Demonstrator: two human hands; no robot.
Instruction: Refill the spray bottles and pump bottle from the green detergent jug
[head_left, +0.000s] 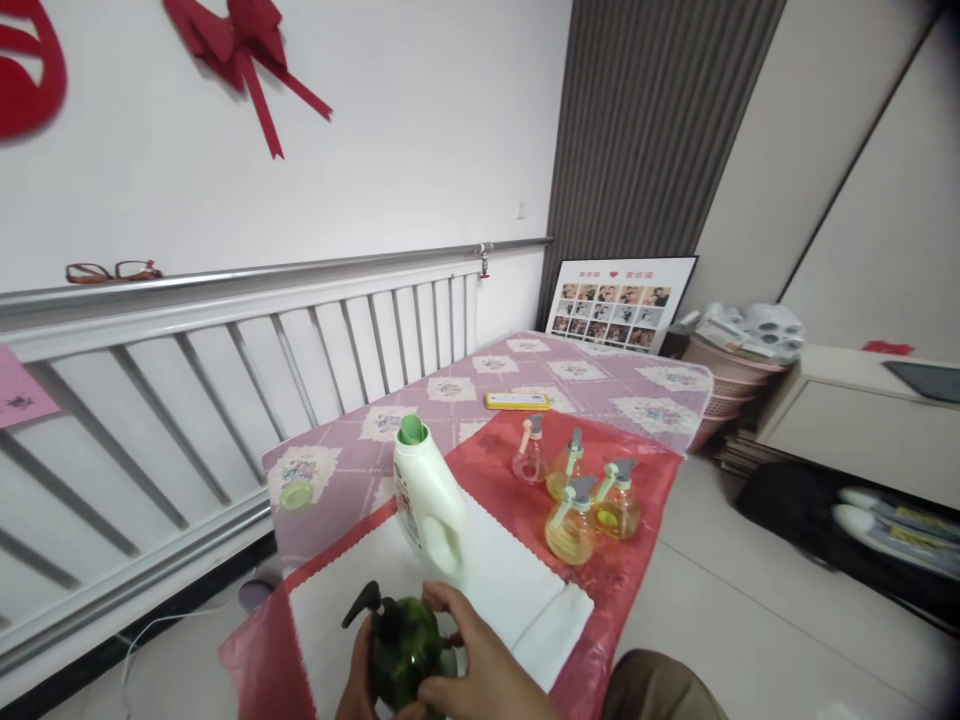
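A round dark green pump bottle [409, 655] with a black pump head is held between my hands at the bottom of the view. My left hand [358, 675] is wrapped round its left side, mostly hidden behind it. On the right side, my right hand [480, 665] grips it with curled fingers. Just beyond stands a white detergent jug [431, 500] with an uncapped green spout, on a white cloth [517, 580]. Its light green cap [296, 494] seems to lie at the table's left. Several clear spray bottles [571, 525], some with yellow liquid, stand to the right.
Red plastic sheeting [495, 460] covers part of the purple patterned tablecloth [577, 370]. A flat yellow-edged case [517, 401] lies behind the sprayers. A white radiator [360, 350] borders the table's left side. Pink baskets [724, 385] stand at the far right.
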